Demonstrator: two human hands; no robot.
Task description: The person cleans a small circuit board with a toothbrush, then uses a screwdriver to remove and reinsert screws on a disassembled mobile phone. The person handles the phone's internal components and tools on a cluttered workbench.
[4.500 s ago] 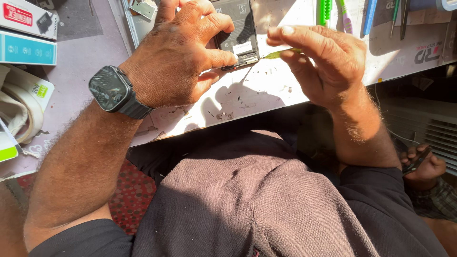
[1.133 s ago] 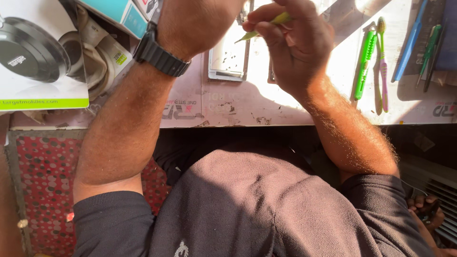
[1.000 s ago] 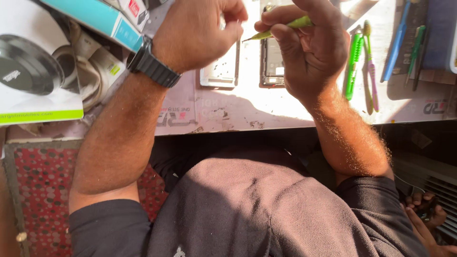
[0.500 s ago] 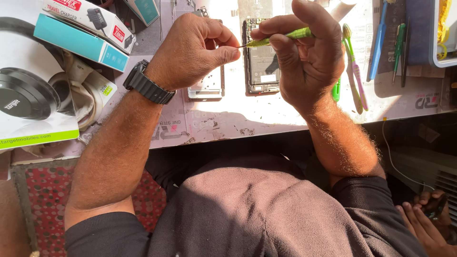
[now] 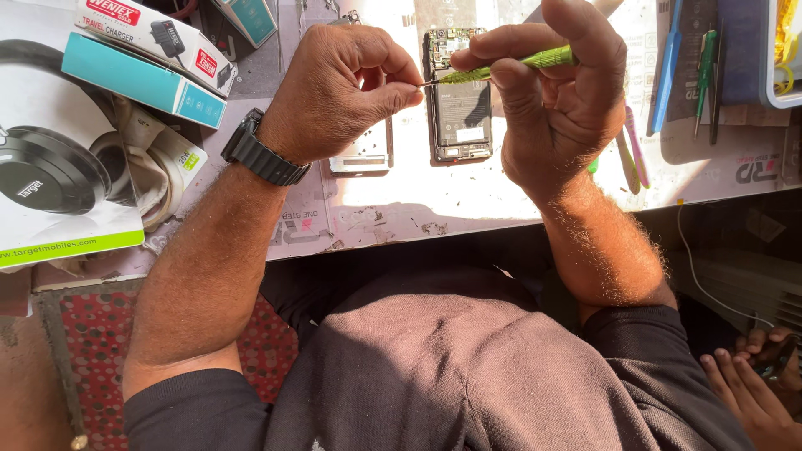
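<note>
Headphone box: a large white carton [image 5: 50, 175] with a picture of black headphones and a green strip along its lower edge, lying at the far left of the table [image 5: 434, 209].
Charger box: a long white carton with red labels [image 5: 154, 42], at the top left, resting above a teal box.
Teal box: a long, narrow carton [image 5: 142, 81], slanted, just above the headphone box.
Small packet: white with a green label [image 5: 180, 159], tucked beside the headphone box.
Right hand: [image 5: 555, 100] raised above the table, fingers curled in a closed grip on a green screwdriver [image 5: 510, 65] that lies level, tip pointing left.
Left hand: [image 5: 338, 88] wearing a black watch [image 5: 263, 154], thumb and forefinger pinched together at the screwdriver's metal tip; whether anything is held between them cannot be seen.
Opened phone: [image 5: 458, 104] back cover off, lying flat on the table, below and behind the two hands.
Second phone part: a pale frame [image 5: 363, 154] just left of the opened phone, partly hidden by the left hand.
Spare tools: blue and green ones [image 5: 689, 67] lie at the upper right.
</note>
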